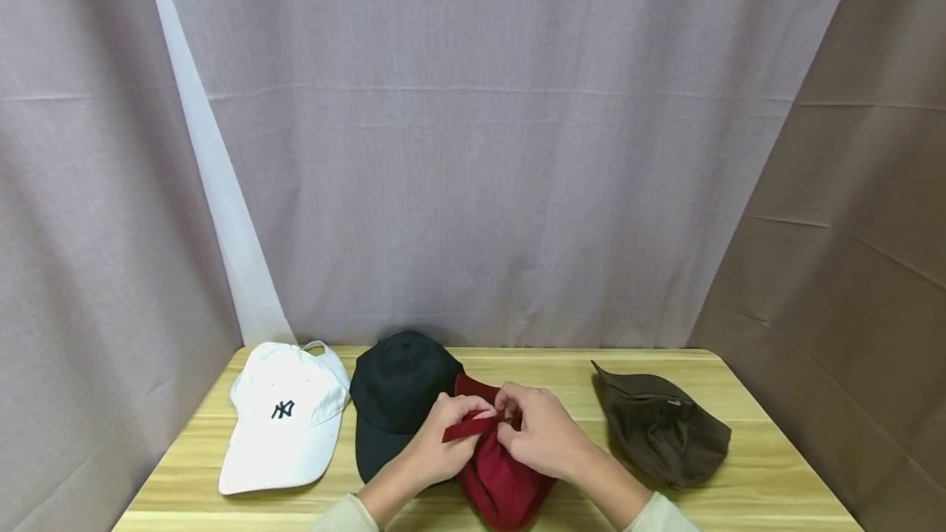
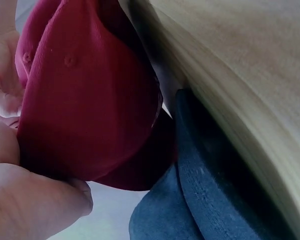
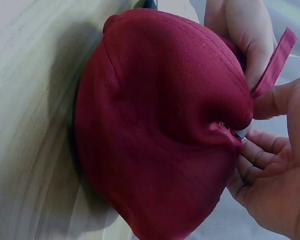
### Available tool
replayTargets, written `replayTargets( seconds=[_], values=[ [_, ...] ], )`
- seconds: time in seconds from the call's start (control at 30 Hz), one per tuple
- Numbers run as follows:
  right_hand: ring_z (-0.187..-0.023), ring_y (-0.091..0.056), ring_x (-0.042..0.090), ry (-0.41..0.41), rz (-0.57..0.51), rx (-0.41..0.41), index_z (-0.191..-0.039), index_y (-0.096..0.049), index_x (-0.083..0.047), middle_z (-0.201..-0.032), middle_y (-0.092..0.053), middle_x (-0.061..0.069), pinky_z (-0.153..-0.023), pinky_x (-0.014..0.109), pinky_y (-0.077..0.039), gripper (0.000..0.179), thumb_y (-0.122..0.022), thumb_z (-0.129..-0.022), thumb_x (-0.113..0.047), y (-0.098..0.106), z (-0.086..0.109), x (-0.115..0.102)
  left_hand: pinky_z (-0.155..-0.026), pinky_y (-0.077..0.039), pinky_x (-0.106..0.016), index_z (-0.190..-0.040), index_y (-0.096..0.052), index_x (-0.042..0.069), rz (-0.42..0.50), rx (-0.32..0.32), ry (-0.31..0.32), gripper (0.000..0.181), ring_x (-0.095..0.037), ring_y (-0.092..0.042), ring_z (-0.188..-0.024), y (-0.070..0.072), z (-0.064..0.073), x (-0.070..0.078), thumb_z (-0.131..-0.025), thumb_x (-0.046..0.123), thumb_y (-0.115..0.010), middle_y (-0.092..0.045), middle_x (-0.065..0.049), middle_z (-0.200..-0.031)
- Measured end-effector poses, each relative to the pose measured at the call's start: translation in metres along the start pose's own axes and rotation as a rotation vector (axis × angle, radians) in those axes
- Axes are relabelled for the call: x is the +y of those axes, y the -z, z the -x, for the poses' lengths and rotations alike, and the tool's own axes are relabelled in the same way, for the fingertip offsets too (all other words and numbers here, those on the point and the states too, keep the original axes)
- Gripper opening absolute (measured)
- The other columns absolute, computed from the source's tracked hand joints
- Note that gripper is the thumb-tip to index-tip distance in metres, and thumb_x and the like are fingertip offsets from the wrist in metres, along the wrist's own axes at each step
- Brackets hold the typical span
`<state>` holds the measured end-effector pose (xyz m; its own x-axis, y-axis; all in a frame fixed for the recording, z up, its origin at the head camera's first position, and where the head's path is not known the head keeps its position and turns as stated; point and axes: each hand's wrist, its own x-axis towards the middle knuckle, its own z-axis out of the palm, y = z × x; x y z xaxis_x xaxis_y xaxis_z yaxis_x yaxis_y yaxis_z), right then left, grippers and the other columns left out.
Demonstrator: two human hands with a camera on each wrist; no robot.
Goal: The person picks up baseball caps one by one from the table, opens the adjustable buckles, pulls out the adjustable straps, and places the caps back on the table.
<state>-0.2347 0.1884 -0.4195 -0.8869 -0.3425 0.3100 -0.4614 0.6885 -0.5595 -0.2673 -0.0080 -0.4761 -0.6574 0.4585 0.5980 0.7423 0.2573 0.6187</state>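
Observation:
A dark red baseball cap [image 1: 510,479] is between both hands at the front middle of the table, crown toward me. My left hand [image 1: 447,437] pinches its back edge, and the loose end of the red strap [image 1: 461,428] sticks out past the fingers to the left. On the other side, my right hand [image 1: 547,433] pinches the same back edge with thumb and fingers. In the right wrist view, a small metal buckle [image 3: 236,133] shows at the strap, beside the right fingertips. The crown [image 3: 160,115] is creased inward there. The red brim [image 2: 145,155] points away from me.
Left of the red cap lies a black cap [image 1: 402,384], close beside it. Farther left is a white cap [image 1: 288,413] with a dark logo. A dark brown hat [image 1: 665,429] lies crumpled at the right on the wooden table [image 1: 769,466]. Grey curtains [image 1: 473,187] hang behind.

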Motion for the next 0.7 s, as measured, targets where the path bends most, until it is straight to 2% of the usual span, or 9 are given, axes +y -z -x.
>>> replayTargets(
  seconds=[0.07, 0.17, 0.23, 0.3, 0.37, 0.4, 0.53, 0.63, 0.7],
  values=[
    [-0.071, -0.055, 0.0, 0.002, 0.004, 0.007, -0.092, -0.068, -0.017, -0.077, -0.066, -0.01, -0.068, 0.022, -0.046, 0.018, -0.069, -0.078, -0.007, 0.0, 0.0, 0.0, -0.082, -0.037, -0.026, -0.095, -0.075, 0.016, -0.013, 0.005, -0.038, 0.014, 0.0, -0.063, -0.083, -0.001, -0.001, -0.003, -0.102, 0.011, -0.064, -0.078, 0.003, -0.088],
    [-0.073, -0.056, 0.0, -0.01, 0.007, 0.007, -0.094, -0.069, -0.017, -0.08, -0.068, -0.007, -0.069, 0.022, -0.047, 0.02, -0.068, -0.077, -0.007, -0.001, 0.0, 0.0, -0.078, -0.035, -0.024, -0.098, -0.076, 0.019, -0.039, 0.035, -0.085, 0.016, 0.003, -0.062, -0.081, -0.01, 0.001, -0.025, -0.106, 0.019, -0.062, -0.077, 0.007, -0.088],
    [-0.075, -0.057, 0.0, -0.024, 0.007, 0.002, -0.095, -0.069, -0.017, -0.082, -0.07, -0.006, -0.07, 0.022, -0.047, 0.021, -0.068, -0.077, -0.007, 0.0, 0.001, 0.0, -0.078, -0.035, -0.023, -0.101, -0.076, 0.022, -0.049, 0.047, -0.081, 0.019, 0.006, -0.058, -0.079, -0.016, 0.002, -0.04, -0.109, 0.027, -0.06, -0.076, 0.012, -0.088],
    [-0.076, -0.059, 0.0, -0.036, 0.004, -0.003, -0.096, -0.07, -0.017, -0.083, -0.071, -0.005, -0.071, 0.022, -0.049, 0.023, -0.066, -0.077, -0.006, 0.0, 0.001, 0.001, -0.078, -0.036, -0.023, -0.102, -0.077, 0.023, -0.043, 0.052, -0.039, 0.022, 0.005, -0.055, -0.079, -0.02, 0.003, -0.047, -0.109, 0.033, -0.059, -0.076, 0.011, -0.089],
    [-0.076, -0.06, -0.001, -0.041, -0.001, -0.005, -0.097, -0.071, -0.017, -0.084, -0.07, -0.006, -0.071, 0.022, -0.05, 0.024, -0.066, -0.077, -0.005, 0.0, 0.002, 0.001, -0.079, -0.037, -0.024, -0.104, -0.078, 0.023, -0.027, 0.041, 0.0, 0.026, 0.003, -0.052, -0.079, -0.017, 0.003, -0.042, -0.11, 0.037, -0.057, -0.076, 0.011, -0.089],
    [-0.077, -0.06, -0.001, -0.046, -0.005, -0.006, -0.098, -0.071, -0.017, -0.084, -0.07, -0.007, -0.071, 0.022, -0.05, 0.025, -0.065, -0.078, -0.004, 0.001, 0.002, 0.001, -0.079, -0.036, -0.025, -0.104, -0.078, 0.021, -0.027, 0.04, -0.003, 0.026, 0.003, -0.051, -0.079, -0.015, 0.003, -0.039, -0.11, 0.036, -0.057, -0.076, 0.01, -0.09],
    [-0.078, -0.061, -0.001, -0.042, -0.011, -0.008, -0.099, -0.072, -0.017, -0.084, -0.069, -0.01, -0.072, 0.023, -0.051, 0.026, -0.064, -0.078, -0.003, 0.001, 0.002, 0.002, -0.088, -0.037, -0.028, -0.1, -0.077, 0.017, 0.01, 0.003, 0.071, 0.023, 0.001, -0.051, -0.076, -0.003, -0.001, -0.013, -0.109, 0.029, -0.06, -0.074, 0.005, -0.085],
    [-0.079, -0.062, 0.0, -0.041, -0.023, -0.016, -0.1, -0.072, -0.018, -0.086, -0.07, -0.01, -0.074, 0.024, -0.052, 0.027, -0.064, -0.078, -0.004, 0.002, 0.002, 0.002, -0.091, -0.033, -0.031, -0.096, -0.075, 0.018, 0.055, -0.039, 0.193, 0.02, -0.003, -0.05, -0.081, 0.005, -0.004, 0.003, -0.108, 0.026, -0.061, -0.069, 0.004, -0.082],
    [-0.081, -0.063, 0.0, -0.042, -0.047, -0.029, -0.101, -0.072, -0.017, -0.088, -0.072, -0.01, -0.076, 0.024, -0.053, 0.027, -0.064, -0.08, -0.004, 0.004, 0.003, 0.002, -0.091, -0.03, -0.032, -0.095, -0.073, 0.02, 0.076, -0.061, 0.251, 0.019, -0.005, -0.049, -0.087, 0.007, -0.005, 0.007, -0.108, 0.027, -0.061, -0.066, 0.004, -0.081]
  ],
)
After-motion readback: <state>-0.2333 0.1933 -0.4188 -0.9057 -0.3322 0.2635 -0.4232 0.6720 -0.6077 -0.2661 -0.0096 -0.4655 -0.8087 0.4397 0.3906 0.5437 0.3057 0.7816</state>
